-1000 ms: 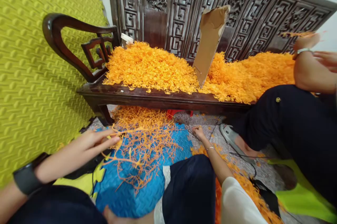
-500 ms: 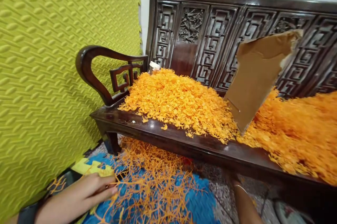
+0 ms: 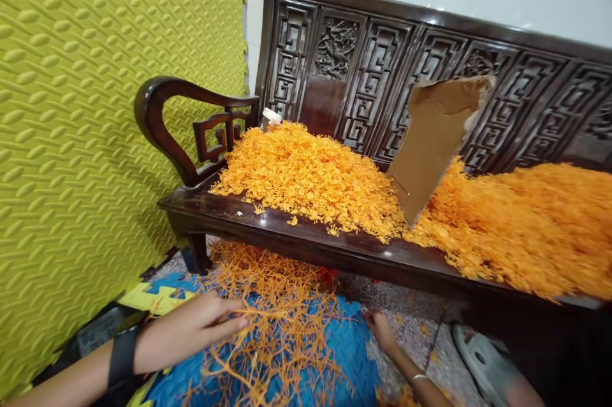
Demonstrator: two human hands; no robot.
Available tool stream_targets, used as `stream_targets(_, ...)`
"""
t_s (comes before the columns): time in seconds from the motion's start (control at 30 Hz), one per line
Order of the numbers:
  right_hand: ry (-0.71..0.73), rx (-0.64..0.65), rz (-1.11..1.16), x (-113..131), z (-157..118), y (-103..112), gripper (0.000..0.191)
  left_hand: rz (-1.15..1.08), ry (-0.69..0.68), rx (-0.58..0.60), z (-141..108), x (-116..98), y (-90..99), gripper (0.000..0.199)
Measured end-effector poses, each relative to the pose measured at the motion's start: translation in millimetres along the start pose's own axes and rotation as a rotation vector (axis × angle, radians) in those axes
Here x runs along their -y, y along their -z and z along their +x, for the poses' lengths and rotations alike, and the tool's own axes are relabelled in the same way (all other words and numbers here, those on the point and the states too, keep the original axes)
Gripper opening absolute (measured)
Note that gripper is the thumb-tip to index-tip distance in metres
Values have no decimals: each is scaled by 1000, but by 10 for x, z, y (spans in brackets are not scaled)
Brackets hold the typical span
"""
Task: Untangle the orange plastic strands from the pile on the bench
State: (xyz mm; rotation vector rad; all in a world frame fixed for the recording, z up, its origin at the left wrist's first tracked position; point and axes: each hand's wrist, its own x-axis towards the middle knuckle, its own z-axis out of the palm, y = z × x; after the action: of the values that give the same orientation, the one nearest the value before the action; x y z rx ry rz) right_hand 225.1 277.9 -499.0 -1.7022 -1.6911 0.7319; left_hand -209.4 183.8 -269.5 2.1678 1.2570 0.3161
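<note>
My left hand, with a black band on its wrist, reaches in from the lower left. Its thumb and fingers pinch an orange branching strand above a tangled heap of such strands. That heap lies on a blue foam mat in front of the bench. My right hand, a thin bracelet on its wrist, is low near the mat's right edge. Its fingers look curled, and whatever they hold is hidden. Small orange spidery pieces are piled on the dark wooden bench.
A brown cardboard sheet stands tilted between that pile and a second orange pile on the right. A yellow foam wall panel rises at left, beside the bench's armrest. A clog-like shoe is on the floor.
My left hand has moved right and slightly up, with the strand still pinched. My right hand has come left from below the bench front to the mat's edge. The view has shifted slightly right.
</note>
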Motion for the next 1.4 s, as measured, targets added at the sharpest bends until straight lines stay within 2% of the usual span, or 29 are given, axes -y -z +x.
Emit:
stream_targets(0.07, 64, -24, 4, 184, -246, -10, 13, 7, -23, 56, -29, -111, 32, 41)
stream_targets(0.13, 143, -68, 24, 489, -442, 91, 4, 6, -65, 74, -94, -247, 65, 41)
stream_targets(0.23, 291, -185, 60, 1249, -527, 508, 14, 13, -138, 67, -247, -462, 119, 40)
stream_targets(0.27, 374, -258, 74, 1574, -477, 712, 16, 21, -159, 52, -303, -526, 137, 40)
stream_targets(0.3, 546, -401, 89, 1918, -386, 936, 19, 31, -176, 33, -357, -582, 154, 39)
stream_targets(0.33, 615, -479, 100, 2266, -262, 1165, 21, 41, -188, 15, -404, -630, 169, 39)
stream_targets(0.4, 680, -508, 99, 2906, 36, 1575, 33, 58, -203, -15, -474, -701, 192, 39)
stream_targets(0.43, 696, -503, 99, 3168, 172, 1723, 45, 58, -204, -28, -496, -729, 201, 39)
stream_targets(0.47, 705, -494, 106, 3376, 273, 1819, 51, 49, -200, -43, -513, -756, 207, 39)
stream_targets(0.53, 736, -450, 123, 3616, 319, 1841, 56, 4, -194, -94, -539, -812, 219, 38)
stream_targets(0.63, 716, -225, 289, 3607, -1, 1530, 56, -82, -192, -198, -574, -897, 237, 37)
stream_targets(0.73, 609, -5, 421, 3366, -507, 1072, 39, -126, -186, -299, -594, -943, 254, 36)
stream_targets(0.8, 555, 79, 438, 3183, -797, 808, 31, -134, -195, -345, -586, -939, 260, 34)
stream_targets(0.87, 503, 149, 448, 3023, -1019, 604, 32, -122, -210, -366, -561, -916, 257, 34)
stream_targets(0.97, 397, 256, 502, 2862, -1264, 383, 31, -86, -219, -339, -509, -882, 225, 34)
stream_targets(1.07, 306, 382, 683, 2831, -1449, 244, 37, -46, -220, -256, -453, -882, 166, 34)
stream_targets(1.17, 317, 455, 830, 2923, -1580, 205, 46, -30, -244, -191, -393, -915, 100, 35)
stream_targets(1.3, 385, 405, 839, 3097, -1659, 279, 33, -91, -279, -157, -317, -961, 42, 35)
stream_targets(1.4, 350, 364, 817, 3157, -1651, 324, 25, -116, -281, -158, -275, -968, 19, 34)
